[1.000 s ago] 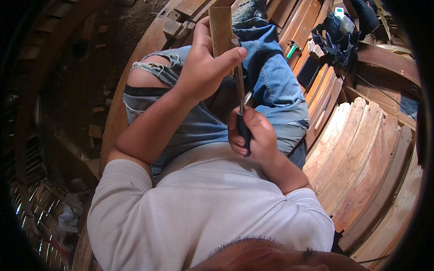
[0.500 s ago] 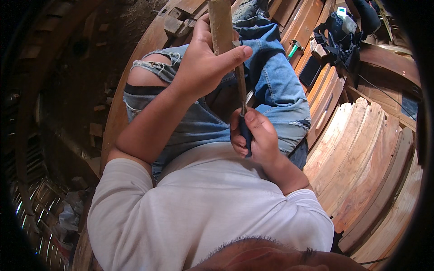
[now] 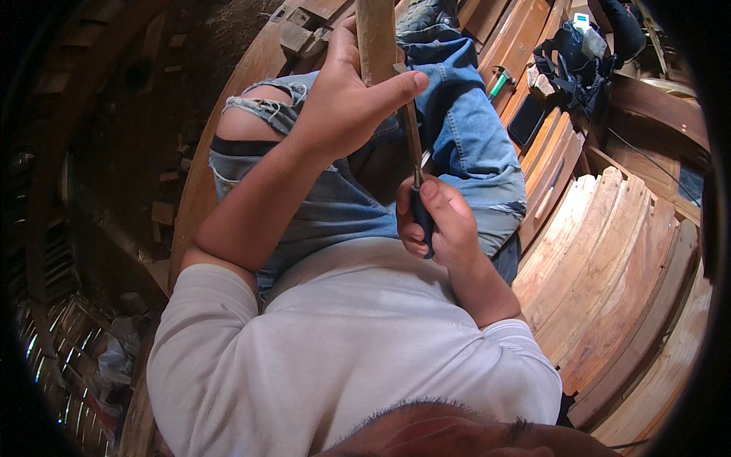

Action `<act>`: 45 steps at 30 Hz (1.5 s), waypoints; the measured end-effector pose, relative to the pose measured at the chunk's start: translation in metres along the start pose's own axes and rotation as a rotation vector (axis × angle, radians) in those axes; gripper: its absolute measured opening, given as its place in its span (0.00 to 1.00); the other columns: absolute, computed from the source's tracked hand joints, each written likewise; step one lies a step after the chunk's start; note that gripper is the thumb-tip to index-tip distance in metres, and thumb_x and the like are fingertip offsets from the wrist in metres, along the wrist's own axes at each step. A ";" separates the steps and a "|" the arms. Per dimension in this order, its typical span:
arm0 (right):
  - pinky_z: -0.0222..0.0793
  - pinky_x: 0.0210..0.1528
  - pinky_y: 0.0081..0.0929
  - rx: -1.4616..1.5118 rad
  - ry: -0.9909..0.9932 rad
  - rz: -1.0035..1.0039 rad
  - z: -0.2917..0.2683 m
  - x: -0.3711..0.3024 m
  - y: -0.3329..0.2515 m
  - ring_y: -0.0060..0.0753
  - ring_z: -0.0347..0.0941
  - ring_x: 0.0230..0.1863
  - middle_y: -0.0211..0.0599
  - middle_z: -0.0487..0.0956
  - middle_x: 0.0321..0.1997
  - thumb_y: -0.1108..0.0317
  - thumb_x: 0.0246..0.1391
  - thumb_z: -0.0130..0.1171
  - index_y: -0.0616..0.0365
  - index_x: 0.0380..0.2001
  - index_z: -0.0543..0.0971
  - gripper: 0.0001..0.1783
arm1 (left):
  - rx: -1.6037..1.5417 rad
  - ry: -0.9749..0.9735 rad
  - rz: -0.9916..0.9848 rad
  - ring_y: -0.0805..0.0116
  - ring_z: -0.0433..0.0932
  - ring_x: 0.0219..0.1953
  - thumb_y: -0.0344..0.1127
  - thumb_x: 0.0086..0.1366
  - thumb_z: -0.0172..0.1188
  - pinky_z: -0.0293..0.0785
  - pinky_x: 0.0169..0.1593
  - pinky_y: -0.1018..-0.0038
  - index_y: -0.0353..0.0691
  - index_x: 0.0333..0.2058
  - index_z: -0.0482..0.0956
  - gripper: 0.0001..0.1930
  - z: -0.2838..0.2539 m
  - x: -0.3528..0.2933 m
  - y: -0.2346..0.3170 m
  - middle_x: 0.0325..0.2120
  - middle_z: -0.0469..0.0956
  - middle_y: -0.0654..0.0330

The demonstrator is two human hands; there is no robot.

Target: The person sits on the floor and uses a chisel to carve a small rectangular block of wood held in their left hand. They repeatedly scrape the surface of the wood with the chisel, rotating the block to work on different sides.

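Note:
My left hand [image 3: 339, 110] grips a tan, bar-shaped piece of wood [image 3: 376, 42], its fingers behind it and its thumb stretched out to the right. The far end of the wood runs out of the picture. In my right hand [image 3: 451, 217] is a chisel [image 3: 412, 133], held by its dark blue handle with the steel shank pointing away from me. The blade passes by my left thumb, close to the near right side of the wood. Its tip is partly hidden, so I cannot tell whether it touches the wood.
Below my hands are my legs in torn jeans [image 3: 457, 145]. On the planks to the right lie a green-handled hammer [image 3: 500, 82], a dark phone [image 3: 526, 119] and a black bag [image 3: 575, 61]. Curved wooden slats [image 3: 601, 266] spread nearer on the right. Wood offcuts [image 3: 295, 36] sit at the far left.
My right hand and the chisel handle have shifted slightly right and away from me. The wood in my left hand has moved a little farther away; both grips stay the same.

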State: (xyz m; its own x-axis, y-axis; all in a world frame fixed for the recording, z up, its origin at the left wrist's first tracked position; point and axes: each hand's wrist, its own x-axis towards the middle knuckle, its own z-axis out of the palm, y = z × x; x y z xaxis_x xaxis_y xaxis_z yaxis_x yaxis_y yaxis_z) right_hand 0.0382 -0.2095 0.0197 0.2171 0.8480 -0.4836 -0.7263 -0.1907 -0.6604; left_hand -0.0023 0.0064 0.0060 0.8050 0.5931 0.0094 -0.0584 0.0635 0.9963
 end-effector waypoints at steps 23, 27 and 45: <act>0.56 0.15 0.18 0.025 -0.029 0.005 0.002 0.000 0.005 0.19 0.59 0.13 0.30 0.65 0.17 0.43 0.72 0.47 0.62 0.37 0.71 0.28 | -0.119 -0.029 0.043 0.73 0.79 0.39 0.42 0.64 0.72 0.77 0.42 0.75 0.38 0.57 0.64 0.31 0.004 -0.002 0.004 0.38 0.76 0.61; 0.56 0.15 0.18 0.021 -0.024 0.000 0.001 0.001 0.007 0.20 0.59 0.13 0.30 0.65 0.17 0.42 0.72 0.47 0.62 0.36 0.71 0.29 | -0.185 -0.076 0.046 0.74 0.78 0.39 0.43 0.66 0.70 0.76 0.42 0.76 0.37 0.59 0.62 0.32 0.003 -0.003 -0.005 0.38 0.75 0.61; 0.56 0.14 0.19 -0.064 -0.011 -0.077 -0.001 0.005 0.009 0.21 0.61 0.13 0.29 0.64 0.16 0.40 0.72 0.45 0.60 0.34 0.70 0.29 | -0.174 -0.067 0.098 0.74 0.77 0.34 0.48 0.75 0.59 0.75 0.39 0.75 0.37 0.55 0.63 0.24 0.017 -0.010 -0.008 0.32 0.76 0.62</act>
State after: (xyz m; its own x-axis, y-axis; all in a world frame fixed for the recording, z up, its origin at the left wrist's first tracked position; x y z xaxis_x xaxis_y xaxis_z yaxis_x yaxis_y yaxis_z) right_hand 0.0332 -0.2073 0.0105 0.2628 0.8668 -0.4238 -0.6648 -0.1557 -0.7306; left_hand 0.0005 -0.0138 -0.0009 0.8275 0.5493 0.1165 -0.2343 0.1492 0.9607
